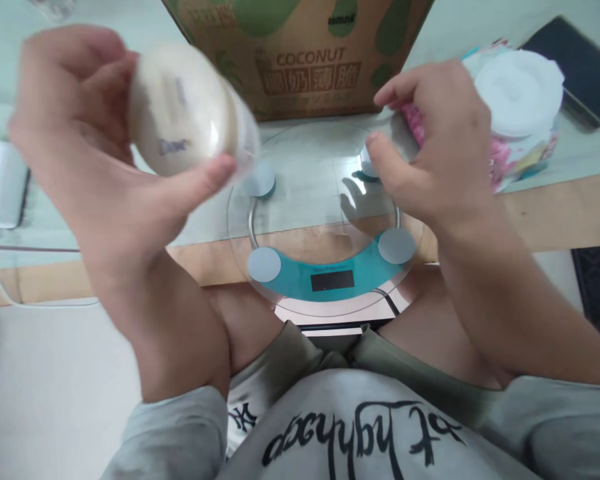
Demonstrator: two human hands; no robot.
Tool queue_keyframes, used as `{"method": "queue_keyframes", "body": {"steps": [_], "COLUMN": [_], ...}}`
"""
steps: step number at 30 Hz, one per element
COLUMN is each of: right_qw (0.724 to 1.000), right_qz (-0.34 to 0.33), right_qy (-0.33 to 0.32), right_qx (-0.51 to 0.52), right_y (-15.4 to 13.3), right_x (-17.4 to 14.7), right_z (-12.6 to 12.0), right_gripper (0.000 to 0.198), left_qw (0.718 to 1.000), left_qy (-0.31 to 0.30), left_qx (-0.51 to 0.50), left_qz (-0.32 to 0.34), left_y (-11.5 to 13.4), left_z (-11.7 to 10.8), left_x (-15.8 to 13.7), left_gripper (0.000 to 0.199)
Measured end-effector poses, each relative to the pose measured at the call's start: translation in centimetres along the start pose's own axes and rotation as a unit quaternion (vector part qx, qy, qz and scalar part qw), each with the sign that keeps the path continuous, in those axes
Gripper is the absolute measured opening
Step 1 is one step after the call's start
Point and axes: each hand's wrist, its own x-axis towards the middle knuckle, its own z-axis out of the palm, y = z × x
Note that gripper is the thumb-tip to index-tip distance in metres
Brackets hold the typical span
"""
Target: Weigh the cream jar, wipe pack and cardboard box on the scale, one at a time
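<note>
My left hand (95, 133) is wrapped round a whitish jar (180, 113) with a pale round lid, lifted above the table and tilted; dark marks on the lid are blurred. Below and between my hands lies a round glass scale (320, 200) with a teal panel, a dark display and grey discs. It overhangs the table's front edge. My right hand (440, 133) hovers over the scale's right side, thumb and fingers apart with nothing between them. Close beside that hand is a soft pack (500, 160) with a white round lid and pink print.
A cardboard box (305, 73) printed COCONUT stands behind the scale. At the far right lies a dark flat phone-like object (575, 73). A white device (3, 183) sits at the left, with a white cable (45, 306) hanging over the wooden table edge (560, 207).
</note>
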Motion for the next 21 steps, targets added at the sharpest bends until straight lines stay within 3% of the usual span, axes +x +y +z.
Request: {"method": "queue_keyframes", "body": {"steps": [2,3,4,7,12,15,17,19,21], "right_qw": [0.999,0.999,0.998,0.997,0.990,0.964,0.935,0.914,0.909], "right_qz": [0.023,0.026,0.023,0.006,0.033,0.092,0.150,0.189,0.197], "right_qy": [-0.022,-0.031,-0.040,-0.045,-0.008,0.014,0.023,0.022,0.019], "right_qx": [0.024,0.034,0.042,0.057,0.135,0.247,0.321,0.358,0.367], "right_y": [0.6,1.0,1.3,1.9,1.7,1.5,1.5,1.6,1.7], "right_x": [0.0,0.0,-0.1,-0.2,-0.3,-0.2,-0.1,-0.2,-0.3], "right_z": [0.8,1.1,1.3,1.8,2.5,3.3,4.0,4.7,5.2], "right_gripper": [0.024,0.023,0.023,0.021,0.026,0.015,0.022,0.045,0.061], "left_qw": [0.991,0.988,0.988,0.981,0.967,0.960,0.969,0.978,0.963], "left_qy": [-0.109,-0.130,-0.104,-0.142,-0.244,-0.262,-0.205,-0.068,0.057], "left_qx": [-0.060,-0.086,-0.110,-0.124,-0.071,-0.093,-0.139,-0.162,-0.147], "left_qz": [0.052,0.017,-0.034,-0.054,-0.029,0.021,-0.013,-0.116,-0.220], "left_y": [3.7,5.6,7.3,10.6,11.1,9.8,8.1,6.1,4.0], "left_z": [2.1,3.3,4.4,6.8,7.2,7.1,7.5,8.3,9.4], "left_x": [0.9,1.3,1.5,1.6,1.2,1.2,1.2,0.9,0.4], "left_gripper": [0.118,0.106,0.094,0.090,0.089,0.113,0.117,0.090,0.073]}}
